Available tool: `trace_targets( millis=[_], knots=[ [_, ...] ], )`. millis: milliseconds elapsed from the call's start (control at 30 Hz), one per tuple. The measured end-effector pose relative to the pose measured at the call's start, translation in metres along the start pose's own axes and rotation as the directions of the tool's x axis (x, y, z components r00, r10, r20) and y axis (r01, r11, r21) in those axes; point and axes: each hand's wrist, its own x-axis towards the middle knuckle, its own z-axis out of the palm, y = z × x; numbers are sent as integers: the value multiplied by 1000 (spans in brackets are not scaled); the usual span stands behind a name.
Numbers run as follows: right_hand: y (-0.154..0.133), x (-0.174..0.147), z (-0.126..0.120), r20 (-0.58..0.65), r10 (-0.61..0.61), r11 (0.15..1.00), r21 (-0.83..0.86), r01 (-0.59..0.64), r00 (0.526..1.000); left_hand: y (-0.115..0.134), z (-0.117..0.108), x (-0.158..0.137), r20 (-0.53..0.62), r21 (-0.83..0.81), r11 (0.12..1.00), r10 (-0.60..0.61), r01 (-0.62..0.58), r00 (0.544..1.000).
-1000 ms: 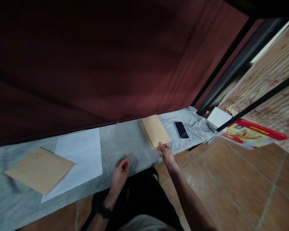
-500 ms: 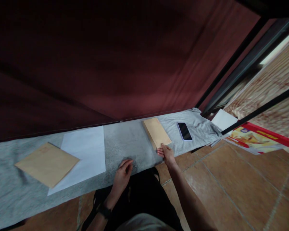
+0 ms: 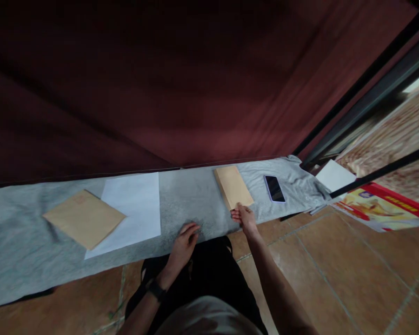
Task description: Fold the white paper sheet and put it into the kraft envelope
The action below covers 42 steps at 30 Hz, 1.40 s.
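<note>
My right hand (image 3: 244,217) pinches the near end of a thick stack of brown envelopes (image 3: 233,185), thumb on top and fingers at the edge. The stack lies on a grey cloth. Nothing shows in my left hand (image 3: 184,242), which hovers or rests at the cloth's front edge with fingers loosely bent and thumb apart. A single brown envelope (image 3: 84,218) with faint red print lies at the left, partly over a white sheet of paper (image 3: 137,209). Right of the stack is a phone (image 3: 275,189) with a dark screen and a pale purple rim.
The grey cloth (image 3: 188,197) covers a long, narrow bench against a dark red curtain (image 3: 195,102). Black metal bars (image 3: 390,170) stand at the right. A red and yellow printed box (image 3: 387,207) and a white flat piece (image 3: 335,175) lie beyond the bench's right end. The floor (image 3: 321,246) is brown tile.
The view has shifted slightly, so the bench items appear further right. My right hand keeps its hold on the stack. My left hand's fingers have loosened a little.
</note>
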Motion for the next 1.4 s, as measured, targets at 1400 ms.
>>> trace_targets(
  millis=[1400],
  knots=[
    [45, -24, 62, 405, -259, 882, -272, 386, 877, 63, 27, 3, 173, 692, 679, 174, -246, 969]
  ],
)
